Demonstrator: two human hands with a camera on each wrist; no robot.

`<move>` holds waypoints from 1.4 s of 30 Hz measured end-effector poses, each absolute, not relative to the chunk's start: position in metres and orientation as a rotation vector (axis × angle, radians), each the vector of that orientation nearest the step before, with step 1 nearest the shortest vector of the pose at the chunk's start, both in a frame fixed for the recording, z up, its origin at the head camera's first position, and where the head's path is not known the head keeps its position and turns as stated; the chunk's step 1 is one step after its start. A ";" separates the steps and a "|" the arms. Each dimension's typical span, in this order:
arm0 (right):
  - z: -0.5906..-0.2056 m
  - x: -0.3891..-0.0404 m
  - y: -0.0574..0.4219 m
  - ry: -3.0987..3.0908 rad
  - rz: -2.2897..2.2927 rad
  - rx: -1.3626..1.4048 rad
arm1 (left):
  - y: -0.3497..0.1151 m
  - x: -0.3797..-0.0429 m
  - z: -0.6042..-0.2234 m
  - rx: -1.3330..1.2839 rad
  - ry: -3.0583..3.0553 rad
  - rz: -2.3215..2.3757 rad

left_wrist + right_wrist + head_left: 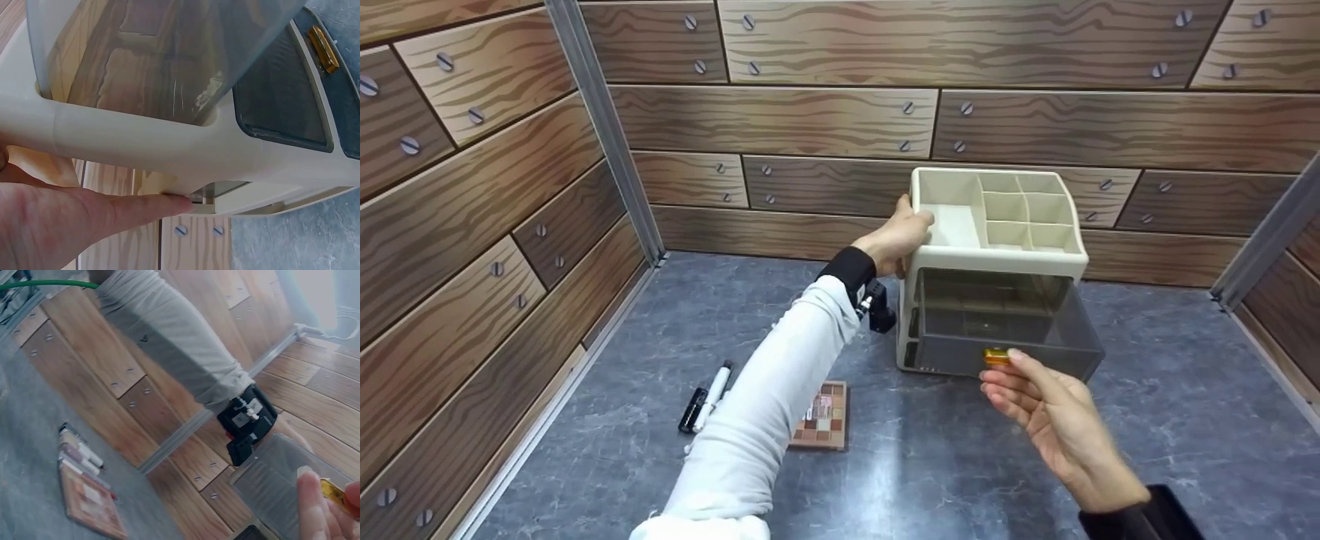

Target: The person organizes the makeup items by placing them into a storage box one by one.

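A cream desktop organizer point(997, 260) stands on the grey floor by the back wall, its top divided into several compartments. Below them a translucent grey drawer point(949, 355) juts out toward me. My left hand point(898, 234) grips the organizer's left side, thumb over the upper rim. In the left wrist view a finger of it lies straight along the cream side. My right hand point(1054, 427) pinches the amber drawer handle point(996, 356) between thumb and fingertips, also seen in the right wrist view. Another drawer front point(281, 95) and an amber handle point(323, 49) show in the left wrist view.
Under my left forearm an eyeshadow palette point(831, 420) lies partly hidden. Left of it are a white tube point(712, 397) and a black tube point(692, 410). Wood-patterned walls point(810, 120) close in the back and sides.
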State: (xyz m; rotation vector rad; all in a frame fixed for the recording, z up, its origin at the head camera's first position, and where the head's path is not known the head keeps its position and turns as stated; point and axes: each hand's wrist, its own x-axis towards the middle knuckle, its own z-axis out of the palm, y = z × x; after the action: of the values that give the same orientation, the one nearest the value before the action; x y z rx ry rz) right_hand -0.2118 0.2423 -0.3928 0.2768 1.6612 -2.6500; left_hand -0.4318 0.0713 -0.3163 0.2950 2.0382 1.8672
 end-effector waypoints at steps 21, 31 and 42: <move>-0.402 -0.215 0.240 1.571 -2.734 0.169 | 0.064 -0.435 -0.308 0.232 2.023 1.805; -0.406 -0.214 0.242 1.584 -2.713 0.187 | 0.042 -0.420 -0.308 0.290 2.023 1.790; -0.408 -0.215 0.244 1.576 -2.716 0.143 | -0.015 -0.402 -0.332 0.256 1.933 1.833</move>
State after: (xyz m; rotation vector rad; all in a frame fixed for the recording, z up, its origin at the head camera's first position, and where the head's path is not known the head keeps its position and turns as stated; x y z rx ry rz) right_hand -0.2150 0.2438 -0.4076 0.1428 1.5758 -2.7155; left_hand -0.4021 -0.0146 -0.3319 0.2565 1.9325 1.8327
